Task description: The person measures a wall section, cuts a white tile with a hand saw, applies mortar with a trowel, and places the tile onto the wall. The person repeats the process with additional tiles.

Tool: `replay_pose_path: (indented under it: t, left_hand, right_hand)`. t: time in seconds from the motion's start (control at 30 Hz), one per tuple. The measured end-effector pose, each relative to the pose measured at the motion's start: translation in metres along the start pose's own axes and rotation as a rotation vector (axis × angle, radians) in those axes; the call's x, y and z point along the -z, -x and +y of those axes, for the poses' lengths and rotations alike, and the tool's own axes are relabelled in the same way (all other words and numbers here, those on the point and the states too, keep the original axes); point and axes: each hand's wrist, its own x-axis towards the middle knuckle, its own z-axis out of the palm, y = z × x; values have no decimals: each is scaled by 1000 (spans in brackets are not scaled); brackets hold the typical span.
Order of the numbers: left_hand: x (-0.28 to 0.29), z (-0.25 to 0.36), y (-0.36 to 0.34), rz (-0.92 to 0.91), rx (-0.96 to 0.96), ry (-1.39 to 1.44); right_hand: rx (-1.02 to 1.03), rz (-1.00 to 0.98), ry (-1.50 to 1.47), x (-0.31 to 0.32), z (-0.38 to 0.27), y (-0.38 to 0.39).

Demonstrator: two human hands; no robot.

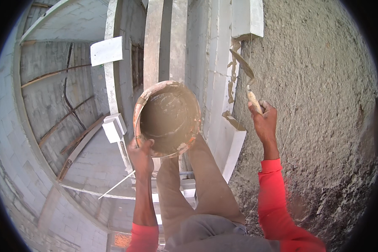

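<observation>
Fingers of left hand (141,157) close on the bucket (136,119) rim; right hand (265,120) closes around the trowel (245,66), beside the wall's (219,86) right edge. Spreading mortar (230,93) seems in hand; the next stroke probably needs a steady blade.

Bright, soft, whitish light spreads evenly, leaving only faint shadows. The white block (106,51) glares almost featureless, while the mortar (170,115) shows a dull sheen within the bucket's rim (198,115). The rough surface (319,84) is fairly crisp, darkening and blurring toward its lower right. Fisheye curves the left wall (12,122); black vignetting swallows the corners.
</observation>
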Motion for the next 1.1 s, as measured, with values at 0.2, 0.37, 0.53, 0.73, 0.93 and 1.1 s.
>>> replay_pose_path:
  t: [0.2,0.37,0.53,0.73,0.93,1.1]
  left_hand:
    - [-14,4,-13,13,-56,12]
    - [-28,16,-19,-29,-53,-28]
    - [-51,30,-7,-96,-105,-104]
    - [-61,26,-12,-110,-108,-176]
    - [-64,10,-16,-115,-99,-132]
    - [-57,0,-16,-127,-86,-72]
  right_hand:
    - [-280,-172,-338,-64,40,72]
    - [79,-287,-179,-41,24,107]
    - [370,-449,170,-81,16,68]
    - [-525,-611,-726,-74,76,90]
    - [-546,-309,-748,-27,121,137]
    - [-374,-93,-23,-48,134,98]
